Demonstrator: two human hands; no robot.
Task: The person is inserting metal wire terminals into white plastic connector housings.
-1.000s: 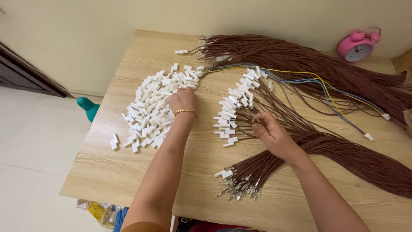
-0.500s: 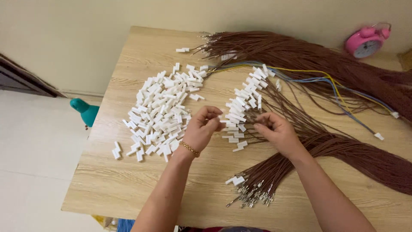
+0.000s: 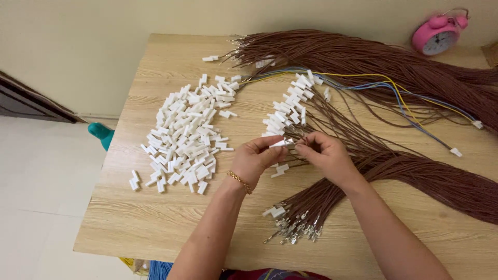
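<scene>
Both arms come up from the bottom of the view and meet over the middle of the wooden worktop [image 3: 155, 228]. The left hand [image 3: 258, 159] is curled, with a thin gold bracelet [image 3: 239, 181] on its wrist. Its fingers pinch a small white plastic connector [image 3: 280, 143]. The right hand [image 3: 325, 155] is curled too. Its fingertips pinch the end of a brown wire [image 3: 300, 142], right at the connector. The two hands almost touch each other.

To the left of the hands lies a big pile of white connectors [image 3: 189, 135]. It spreads close to the left edge of the worktop. A few loose ones sit just beside that edge. Above the hands is a row of brown wires that already have white connectors on them [image 3: 290, 106]. Below the hands lies a bunch of brown wires with bare metal tips [image 3: 306, 218], near the front edge.

A thick bundle of brown wires [image 3: 394, 67] fills the far and right side of the worktop. Some yellow and blue wires [image 3: 389, 88] lie across it. A pink alarm clock [image 3: 439, 36] stands in the far right corner.

The front left part of the worktop is bare wood, so there is room there. A teal thing [image 3: 99, 134] pokes out past the left edge, down by the floor.
</scene>
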